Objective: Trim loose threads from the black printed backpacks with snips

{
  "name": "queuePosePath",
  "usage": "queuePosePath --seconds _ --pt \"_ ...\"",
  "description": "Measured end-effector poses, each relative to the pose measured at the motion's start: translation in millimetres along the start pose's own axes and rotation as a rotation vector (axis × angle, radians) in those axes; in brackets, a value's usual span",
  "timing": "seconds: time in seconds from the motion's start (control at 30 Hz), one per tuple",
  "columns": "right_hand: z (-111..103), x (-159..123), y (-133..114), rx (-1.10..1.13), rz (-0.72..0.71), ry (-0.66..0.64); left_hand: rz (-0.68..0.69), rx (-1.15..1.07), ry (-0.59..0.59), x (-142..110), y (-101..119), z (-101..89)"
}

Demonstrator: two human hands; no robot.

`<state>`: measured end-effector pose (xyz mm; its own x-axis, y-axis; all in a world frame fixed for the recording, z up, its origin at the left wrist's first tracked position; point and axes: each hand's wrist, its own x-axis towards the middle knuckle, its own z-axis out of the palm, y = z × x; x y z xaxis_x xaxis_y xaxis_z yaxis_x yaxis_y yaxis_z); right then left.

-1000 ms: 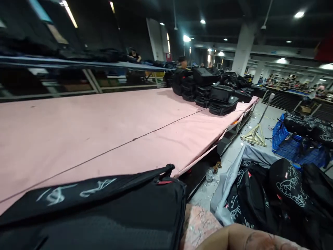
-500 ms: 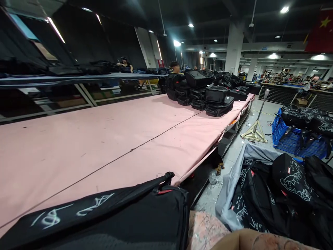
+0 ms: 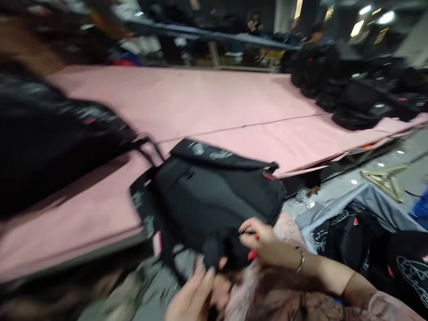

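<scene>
A black backpack (image 3: 200, 191) with white line drawings on its straps lies at the edge of the pink-covered table (image 3: 214, 98), back panel up. My right hand (image 3: 259, 240), with a bracelet at the wrist, comes in from the right. Its fingers are closed on a thin black strap at the backpack's near right end. My left hand (image 3: 197, 285) is low in the middle, thumb and fingers pinched on a black strap piece (image 3: 213, 249) of the same backpack. Motion blur softens both hands, and their palms are partly hidden.
Another black bag (image 3: 60, 142) stands on the table at the left. Stacked black bags (image 3: 361, 89) sit at its far right end. A grey-lined bin (image 3: 364, 196) of printed black bags is at my right, with a triangular metal stand (image 3: 384, 180) beyond. People are in the background.
The view has swung left and down. Both my hands have come into sight on the backpack, and the bag on the left now shows.
</scene>
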<state>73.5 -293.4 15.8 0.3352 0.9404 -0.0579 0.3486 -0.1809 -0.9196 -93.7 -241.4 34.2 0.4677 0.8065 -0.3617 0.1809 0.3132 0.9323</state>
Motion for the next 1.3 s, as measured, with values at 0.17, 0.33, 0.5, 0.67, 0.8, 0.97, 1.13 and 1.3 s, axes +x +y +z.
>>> queuePosePath --seconds 0.17,0.33,0.5,0.67,0.8,0.97,1.13,1.3 --pt "-22 -6 -3 -0.017 -0.27 -0.116 -0.073 -0.189 0.152 -11 -1 11.9" --pt "-16 -11 -14 -0.176 -0.409 -0.201 -0.034 -0.156 0.117 -13 5 15.3" --pt "-9 -6 -15 -0.247 -0.44 -0.19 -0.023 -0.099 0.047 -15 3 14.0" --pt "-14 -5 -11 -0.176 -0.423 -0.161 -0.032 -0.131 0.047 -14 0 14.8" --pt "-16 -7 -11 -0.081 -0.335 -0.166 -0.021 -0.167 0.098 -11 -4 14.5" --pt "-12 -6 -10 -0.15 -0.382 -0.176 -0.005 -0.171 0.105 -11 -5 14.6" --pt "-11 -6 -6 -0.126 -0.386 -0.129 -0.022 -0.236 0.147 -12 -2 14.9" --pt "-14 -7 -4 -0.141 -0.42 -0.133 -0.004 -0.227 0.122 -13 -2 15.2"
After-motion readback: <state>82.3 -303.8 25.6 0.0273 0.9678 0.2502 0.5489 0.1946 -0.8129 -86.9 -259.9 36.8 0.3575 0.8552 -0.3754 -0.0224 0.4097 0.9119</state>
